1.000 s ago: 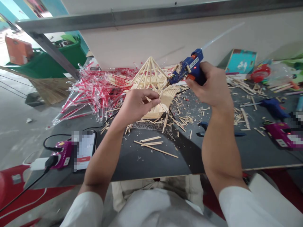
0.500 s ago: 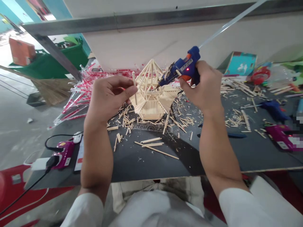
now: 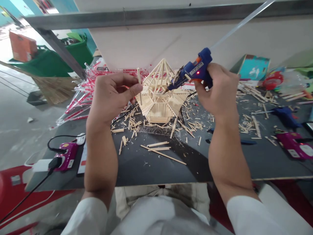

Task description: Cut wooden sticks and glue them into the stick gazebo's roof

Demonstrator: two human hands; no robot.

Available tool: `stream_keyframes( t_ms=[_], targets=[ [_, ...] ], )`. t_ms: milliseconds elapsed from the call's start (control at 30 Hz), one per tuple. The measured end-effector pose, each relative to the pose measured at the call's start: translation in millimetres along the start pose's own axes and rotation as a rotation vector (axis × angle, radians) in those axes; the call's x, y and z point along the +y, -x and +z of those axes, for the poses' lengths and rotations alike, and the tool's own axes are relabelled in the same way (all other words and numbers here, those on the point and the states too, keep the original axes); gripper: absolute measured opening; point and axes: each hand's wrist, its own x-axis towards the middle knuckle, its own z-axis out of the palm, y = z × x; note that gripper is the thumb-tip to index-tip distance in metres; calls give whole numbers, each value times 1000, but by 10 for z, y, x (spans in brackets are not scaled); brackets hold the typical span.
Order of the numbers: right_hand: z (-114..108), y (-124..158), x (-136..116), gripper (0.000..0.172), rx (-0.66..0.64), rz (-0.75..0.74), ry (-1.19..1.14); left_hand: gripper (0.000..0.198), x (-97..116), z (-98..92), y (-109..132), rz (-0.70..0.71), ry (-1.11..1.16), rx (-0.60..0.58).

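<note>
Between finger and thumb my left hand (image 3: 116, 93) pinches a thin wooden stick (image 3: 139, 80), nearly upright, at the left side of a model built of wooden sticks (image 3: 160, 111). The model has a flared, slatted base and a cone-like frame of slanted sticks on top. My right hand (image 3: 218, 91) is wrapped round a blue hot glue gun (image 3: 193, 70) with a red light lit. Its nozzle points down to the left, at the model's frame; whether it touches a stick I cannot tell. A clear glue stick (image 3: 242, 24) runs out of the gun's back.
Several loose sticks (image 3: 162, 153) and cut bits lie on the dark table (image 3: 137, 171). Red-and-clear plastic wrappers (image 3: 80, 94) heap at the left. Purple power strips (image 3: 67, 156) sit at both sides. A second blue glue gun (image 3: 286, 116) lies at the right, and a metal bar (image 3: 146, 16) crosses behind.
The view has shifted slightly, so the model and glue gun appear a little further right. Both hands keep their hold, and the nozzle stays by the model's frame.
</note>
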Motion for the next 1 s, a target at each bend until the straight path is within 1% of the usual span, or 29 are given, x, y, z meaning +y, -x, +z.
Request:
stream_keyframes(
  t_ms=[100,233,333,500,733,867,1000],
  targets=[
    [-50,4,-40,31,-6,-4,14,11,5,13,-9,4,-12,-7],
    [-113,14,-91,31,-15,1,45,22,6,26,-12,10,-46,-13],
    [-126,18,-101,32,-26,5,61,27,10,33,-9,-9,-66,-27],
    [-118,13,-102,33,-30,13,83,20,21,49,6,-27,-83,-39],
    [-126,17,-150,29,4,16,116,10,56,76,21,-30,-78,-39],
    [-103,13,-131,28,24,11,117,10,75,93,19,-24,-63,-42],
    [-108,7,-107,29,10,0,84,10,75,97,16,-30,-73,-41]
  ],
)
